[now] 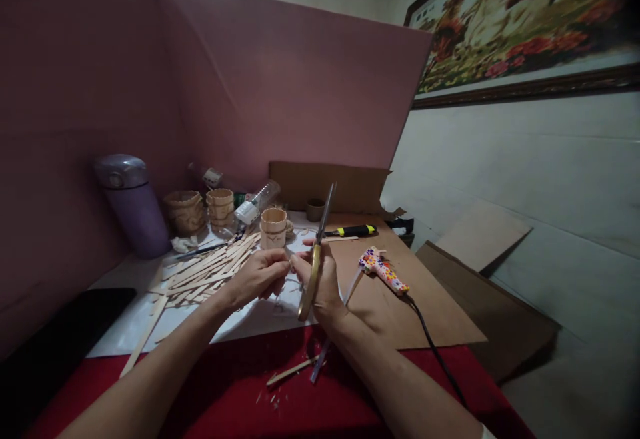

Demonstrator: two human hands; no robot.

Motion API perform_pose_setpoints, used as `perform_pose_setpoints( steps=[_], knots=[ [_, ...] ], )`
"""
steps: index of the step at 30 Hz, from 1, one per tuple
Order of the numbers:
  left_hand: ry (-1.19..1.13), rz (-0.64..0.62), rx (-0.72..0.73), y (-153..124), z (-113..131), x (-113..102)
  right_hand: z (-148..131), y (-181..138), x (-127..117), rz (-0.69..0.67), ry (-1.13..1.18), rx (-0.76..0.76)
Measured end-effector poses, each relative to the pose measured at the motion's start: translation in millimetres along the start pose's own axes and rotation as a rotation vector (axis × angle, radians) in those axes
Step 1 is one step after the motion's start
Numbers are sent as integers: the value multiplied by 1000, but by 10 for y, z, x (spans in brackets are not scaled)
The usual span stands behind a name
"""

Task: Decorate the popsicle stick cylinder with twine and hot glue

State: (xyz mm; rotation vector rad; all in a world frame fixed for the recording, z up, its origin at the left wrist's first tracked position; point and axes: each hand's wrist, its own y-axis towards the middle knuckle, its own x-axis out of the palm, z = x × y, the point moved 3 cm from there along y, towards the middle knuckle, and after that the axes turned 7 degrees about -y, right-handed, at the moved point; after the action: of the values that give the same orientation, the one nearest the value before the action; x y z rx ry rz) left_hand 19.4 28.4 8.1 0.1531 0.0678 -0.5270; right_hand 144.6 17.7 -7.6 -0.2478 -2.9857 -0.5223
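My right hand (324, 278) is wrapped around a pair of scissors (312, 282) with gold handles, the blades pointing up and away from me. My left hand (263, 274) is closed in a pinch, its fingertips meeting those of the right hand. Whatever lies between them is too small to make out. Just beyond the hands stands a small scalloped-rim wooden cup (273, 227). Left of it, a pile of flat wooden craft sticks (213, 271) spreads over white paper (113, 322). A glue gun (383, 270) with a flower pattern lies to the right.
A yellow-black utility knife (356, 231) rests on the cardboard (415, 312). Behind are a clear plastic bottle (257, 204), two more wooden cups (220, 209) and a purple flask (133, 209). A stick piece (291, 372) and scraps lie on red cloth (240, 386). The glue gun's cord (437, 352) runs toward me.
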Motion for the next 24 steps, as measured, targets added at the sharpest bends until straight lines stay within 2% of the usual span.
perform_pose_setpoints(
  steps=[3, 7, 14, 19, 24],
  knots=[
    [0, 49, 15, 19, -8, -7, 13, 23, 2, -9, 28, 24],
    [-142, 160, 100, 39, 26, -32, 39, 28, 1, 10, 58, 51],
    [-218, 169, 75, 49, 31, -16, 22, -15, -21, 64, 146, 153],
    [-270, 208, 64, 71, -28, -33, 47, 25, -68, 148, 125, 83],
    [-279, 316, 124, 95, 15, -74, 96, 92, -112, 194, 70, 32]
  ],
)
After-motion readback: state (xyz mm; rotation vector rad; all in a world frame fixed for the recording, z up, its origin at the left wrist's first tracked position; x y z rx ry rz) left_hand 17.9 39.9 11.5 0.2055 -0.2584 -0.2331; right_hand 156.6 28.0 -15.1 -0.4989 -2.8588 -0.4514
